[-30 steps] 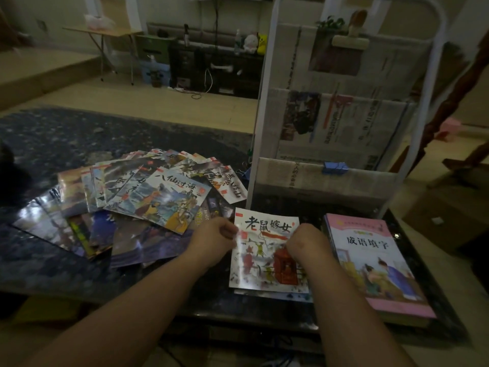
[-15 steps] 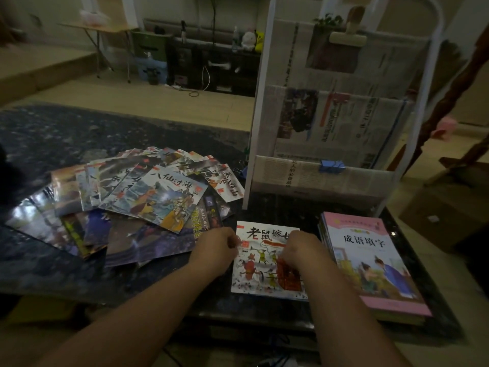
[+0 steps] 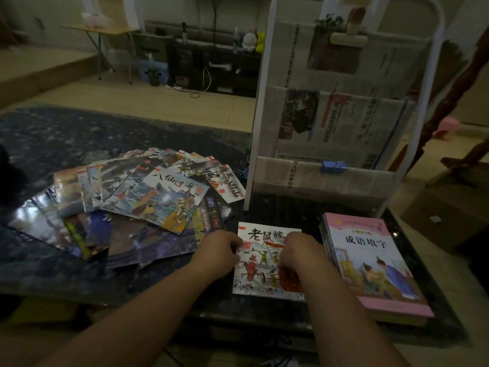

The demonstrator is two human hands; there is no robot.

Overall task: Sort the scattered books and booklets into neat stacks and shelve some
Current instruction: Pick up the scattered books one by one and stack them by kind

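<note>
A white picture booklet (image 3: 260,271) with black characters and red figures lies flat on the dark table (image 3: 53,139). My left hand (image 3: 218,251) pinches its left edge with curled fingers. My right hand (image 3: 301,251) rests curled on its upper right part and grips it there. To the right lies a neat stack of pink books (image 3: 370,263). On the left, several colourful booklets (image 3: 148,197) are fanned out in a loose heap over darker ones.
A white metal rack (image 3: 341,107) lined with newspaper stands on the table just behind the booklet, with a blue clip (image 3: 333,166) on its lowest pocket. A cardboard box (image 3: 447,213) sits on the floor at right. A low dark cabinet (image 3: 214,67) stands far back.
The white booklet has been drawn slightly toward me and set squarer; both hands stayed on it and slid a little lower on the page.
</note>
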